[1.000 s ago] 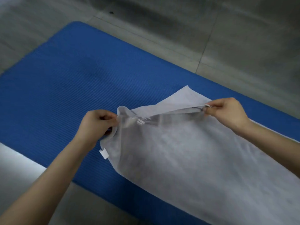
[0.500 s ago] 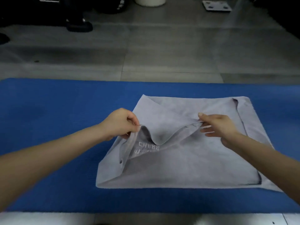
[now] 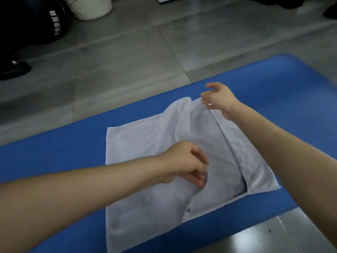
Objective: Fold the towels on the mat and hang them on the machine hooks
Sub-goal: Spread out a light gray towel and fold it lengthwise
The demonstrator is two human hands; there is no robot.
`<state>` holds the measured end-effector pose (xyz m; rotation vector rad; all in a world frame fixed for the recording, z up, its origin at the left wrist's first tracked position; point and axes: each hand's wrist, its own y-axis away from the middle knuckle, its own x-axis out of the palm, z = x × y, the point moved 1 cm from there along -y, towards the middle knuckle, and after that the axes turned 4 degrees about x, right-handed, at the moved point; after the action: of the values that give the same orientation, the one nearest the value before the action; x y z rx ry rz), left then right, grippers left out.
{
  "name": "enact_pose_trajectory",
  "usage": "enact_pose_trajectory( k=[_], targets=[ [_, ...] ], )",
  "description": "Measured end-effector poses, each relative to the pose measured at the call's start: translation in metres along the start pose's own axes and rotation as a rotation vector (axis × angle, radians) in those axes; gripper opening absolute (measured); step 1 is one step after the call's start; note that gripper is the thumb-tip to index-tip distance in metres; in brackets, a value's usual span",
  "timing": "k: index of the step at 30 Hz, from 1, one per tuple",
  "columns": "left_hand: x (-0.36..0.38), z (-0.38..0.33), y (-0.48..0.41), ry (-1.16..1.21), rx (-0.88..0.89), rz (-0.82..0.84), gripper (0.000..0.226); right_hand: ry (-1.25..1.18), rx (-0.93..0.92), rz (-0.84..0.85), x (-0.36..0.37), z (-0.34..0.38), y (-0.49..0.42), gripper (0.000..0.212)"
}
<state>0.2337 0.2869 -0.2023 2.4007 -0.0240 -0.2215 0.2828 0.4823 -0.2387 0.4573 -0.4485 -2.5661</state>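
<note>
The towel (image 3: 145,143) lies flat on the blue mat (image 3: 54,161), partly folded, with its long side running from the near left toward the far right edge of the mat. An upper flap (image 3: 213,143) covers its right half. The flap's free edge runs away from the person, from the near hem up to the far corner, and both hands sit on that line. The left hand (image 3: 184,163) is at the near-middle of the edge, fingers curled down and pinching the cloth where it ridges up. The right hand (image 3: 220,99) is over the far corner, thumb raised and fingers loosely bent. Blur hides whether it grips the corner or merely hovers above it, so I cannot tell. The rest of the towel lies to the left of both hands, and a narrow strip with a dark hem shows to the right under the right forearm. Any further fold will probably turn on that far-to-near edge: it has to travel sideways as one straight line, and the left hand is the nearer one to lead it. The flap is ruffled near the far corner and may need smoothing first. No hooks are in view beyond the grey floor (image 3: 127,61).
</note>
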Motion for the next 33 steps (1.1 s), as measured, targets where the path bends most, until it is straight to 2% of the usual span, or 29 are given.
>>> enact_pose_trajectory(
  k=[2,3,7,10,14,16,19,23,24,26,27,29,30,33],
  targets=[
    [0.016,0.007,-0.019,-0.121,-0.054,0.08,0.013,0.108,0.02,-0.068,-0.022,-0.03,0.004,0.04],
    [0.017,0.011,-0.029,-0.191,-0.058,0.059,0.013,0.171,0.032,-0.09,-0.032,-0.048,0.01,0.036],
    [-0.016,0.021,-0.09,-0.618,0.081,-0.253,0.015,0.444,0.059,-0.085,-0.05,-0.127,0.056,0.018],
    [-0.041,0.023,-0.137,-0.861,0.192,-0.472,0.017,0.636,0.139,-0.042,-0.042,-0.164,0.09,0.019],
    [-0.046,0.012,-0.191,-1.143,0.317,-0.544,0.026,0.89,0.13,-0.067,-0.025,-0.187,0.106,0.021],
    [-0.044,0.004,-0.214,-1.246,0.298,-0.584,0.031,0.955,0.094,-0.122,-0.018,-0.194,0.105,0.022],
    [-0.042,0.002,-0.245,-1.24,0.152,-0.604,0.041,0.949,0.023,-0.175,-0.01,-0.199,0.103,0.019],
    [-0.039,0.005,-0.265,-1.149,0.101,-0.629,0.018,0.936,0.007,-0.169,-0.003,-0.203,0.1,0.011],
    [-0.04,0.005,-0.266,-1.108,0.112,-0.637,0.016,0.936,-0.011,-0.165,-0.002,-0.203,0.099,0.015],
    [-0.045,0.005,-0.265,-0.968,0.165,-0.65,0.014,0.944,-0.066,-0.154,-0.001,-0.195,0.102,0.04],
    [-0.049,0.005,-0.262,-0.867,0.195,-0.681,0.013,0.935,-0.091,-0.171,-0.002,-0.193,0.104,0.045],
    [-0.061,-0.002,-0.248,-0.655,0.234,-0.791,0.014,0.828,-0.043,-0.151,-0.007,-0.182,0.108,0.028],
    [-0.067,-0.007,-0.239,-0.584,0.271,-0.862,0.016,0.733,0.029,-0.056,-0.014,-0.174,0.111,0.019],
    [-0.084,-0.029,-0.21,-0.487,0.409,-0.965,0.022,0.395,0.14,0.129,-0.039,-0.146,0.117,0.018]
  ],
)
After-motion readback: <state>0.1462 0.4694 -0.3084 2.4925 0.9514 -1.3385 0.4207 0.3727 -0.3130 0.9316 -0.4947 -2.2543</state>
